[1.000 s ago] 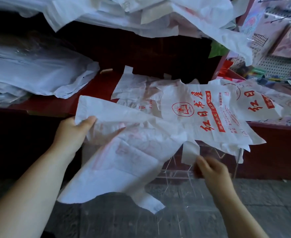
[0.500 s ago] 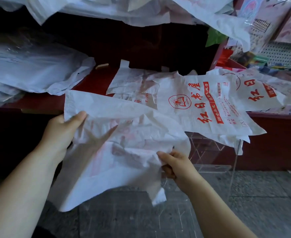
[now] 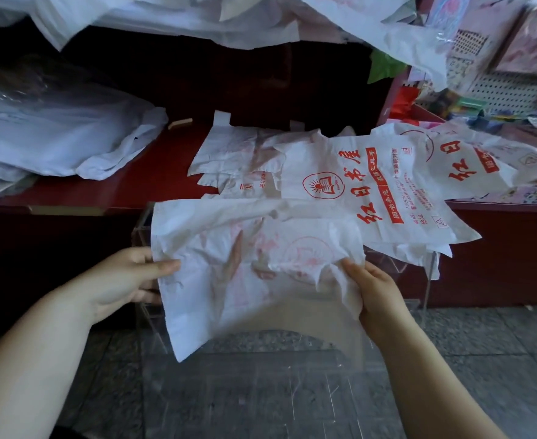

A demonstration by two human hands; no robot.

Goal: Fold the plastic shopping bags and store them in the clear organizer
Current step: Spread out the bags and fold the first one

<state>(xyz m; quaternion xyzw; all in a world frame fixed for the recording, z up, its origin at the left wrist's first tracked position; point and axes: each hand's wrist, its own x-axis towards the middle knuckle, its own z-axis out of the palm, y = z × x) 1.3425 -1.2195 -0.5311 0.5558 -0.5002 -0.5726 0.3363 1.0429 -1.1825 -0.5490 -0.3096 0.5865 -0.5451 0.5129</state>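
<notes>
Left hand [image 3: 124, 280] fingers pinch white bag [image 3: 248, 274] left edge; right hand [image 3: 376, 293] fingers pinch right edge.

A crumpled white bag [image 3: 254, 280], its red print showing faintly through, hangs spread between the left hand [image 3: 124, 280] pinching its left edge and the right hand [image 3: 378, 293] pinching its right. The clear organizer [image 3: 292, 400] stands below and behind those fingers. More red-printed bags [image 3: 371, 198] lie flat beyond them.

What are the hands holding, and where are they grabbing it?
A white plastic bag. The left hand pinches its left edge and the right hand grips its right edge.
</notes>
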